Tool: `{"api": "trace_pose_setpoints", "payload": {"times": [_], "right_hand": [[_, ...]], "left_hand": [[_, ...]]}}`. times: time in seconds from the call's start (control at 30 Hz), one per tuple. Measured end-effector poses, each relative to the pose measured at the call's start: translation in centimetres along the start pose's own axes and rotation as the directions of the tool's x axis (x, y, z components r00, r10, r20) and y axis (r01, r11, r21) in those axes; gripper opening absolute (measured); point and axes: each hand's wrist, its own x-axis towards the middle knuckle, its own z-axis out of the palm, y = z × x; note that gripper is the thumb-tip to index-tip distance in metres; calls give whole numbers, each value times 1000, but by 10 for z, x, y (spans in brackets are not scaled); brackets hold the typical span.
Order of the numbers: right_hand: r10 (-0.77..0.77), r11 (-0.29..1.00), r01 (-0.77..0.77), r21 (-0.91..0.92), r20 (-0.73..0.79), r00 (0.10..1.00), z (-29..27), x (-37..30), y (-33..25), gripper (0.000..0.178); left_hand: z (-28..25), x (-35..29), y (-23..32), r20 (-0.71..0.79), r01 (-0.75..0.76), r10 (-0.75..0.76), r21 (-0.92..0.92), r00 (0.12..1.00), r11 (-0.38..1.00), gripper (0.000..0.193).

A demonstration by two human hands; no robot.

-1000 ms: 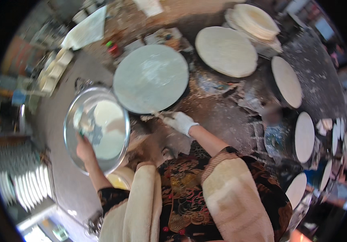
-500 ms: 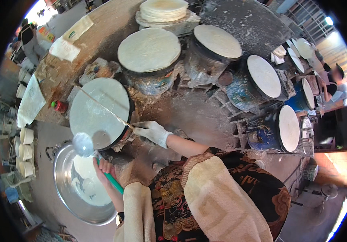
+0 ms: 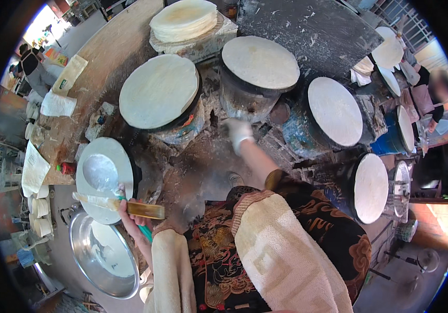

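My left hand point(image 3: 130, 215) is closed on a green-handled ladle point(image 3: 100, 172) and, crosswise with it, a flat wooden spreader point(image 3: 146, 209) whose far end is coated white. The ladle's bowl is over the pale-topped round griddle point(image 3: 113, 151) at the left. My right hand point(image 3: 240, 133), in a white glove, is stretched out below the far middle griddle, whose flatbread point(image 3: 260, 61) covers its top. Motion smears its fingers, and I see nothing in them. Below the left griddle stands a wide metal basin point(image 3: 82, 255) of white batter.
Another flatbread point(image 3: 160, 91) covers the griddle at the far left. More topped griddles curve to the right, including a flatbread point(image 3: 335, 111). A stack of flatbreads point(image 3: 183, 20) stands at the back. A red bottle point(image 3: 66, 168) sits on the left ledge. Other people are at the far left and right.
My right hand has let go of the long wooden spreader and moved away to the far middle griddle. The spreader is now in my left hand with the ladle. The view has shifted.
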Motion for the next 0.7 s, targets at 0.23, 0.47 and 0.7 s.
{"api": "trace_pose_setpoints", "payload": {"times": [0.23,0.47,0.7], "right_hand": [[489,807,-214,551,-419,765,-139,123,-33,27],[246,969,-178,170,-640,728,-119,158,14,67],[341,937,-320,139,-560,755,-98,135,-15,61]], "left_hand": [[17,14,-34,-160,-59,64,36,985,998,40],[42,31,-39,-151,-41,52,79,987,996,42],[49,55,-34,-149,18,5,153,989,988,42]]}}
